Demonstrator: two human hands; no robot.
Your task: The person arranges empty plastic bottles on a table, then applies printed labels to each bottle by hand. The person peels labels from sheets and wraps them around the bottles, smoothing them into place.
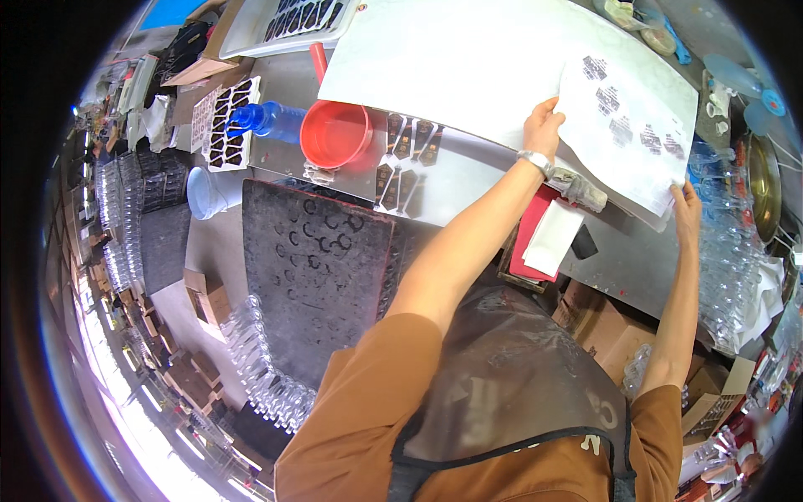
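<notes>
A white sheet (615,167) with several grey printed patches lies over a large white board (452,67) on the bench. My left hand (544,130), with a watch on its wrist, is closed at the sheet's left edge, thumb against it. At the lower right corner, my right hand (687,209) pinches the same sheet between thumb and fingers. The sheet bends slightly along its near edge. Just below it rest a crumpled rag (579,191), a white folded cloth or paper stack (555,237) and a red pad (529,238).
Left of the board stand a red bucket (335,135) and a blue bottle (272,121). Dark labels (410,159) lie along the bench's near edge. A dark panel (314,259) stands lower left, near rows of clear bottles (263,368). More clear bottles (723,276) crowd the right.
</notes>
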